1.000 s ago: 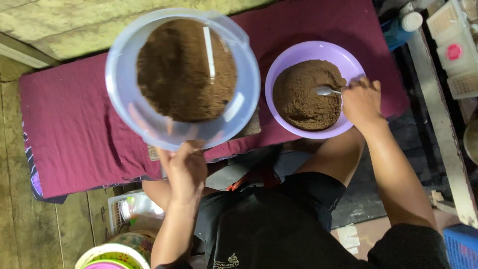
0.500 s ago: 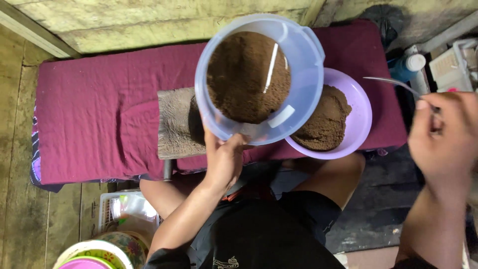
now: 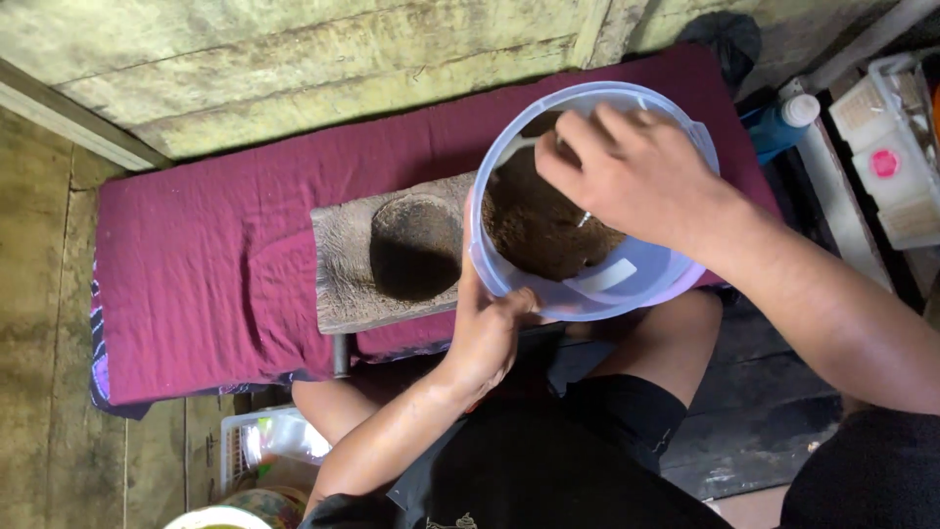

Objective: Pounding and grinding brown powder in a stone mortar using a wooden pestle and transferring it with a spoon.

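Translucent tub [image 3: 627,284]: one, tilted, held above the maroon cloth [image 3: 196,255], holding dark brown powder [image 3: 539,225]. Left hand [image 3: 490,333] grips the tub's near rim from below. Right hand [image 3: 636,176] reaches inside, fingers curled; it possibly pinches a thin spoon handle, mostly hidden. Just left of the tub lies one wooden block [image 3: 392,260] with one round hollow, nothing in it. One blue bottle with a white cap [image 3: 783,122] stands at upper right.
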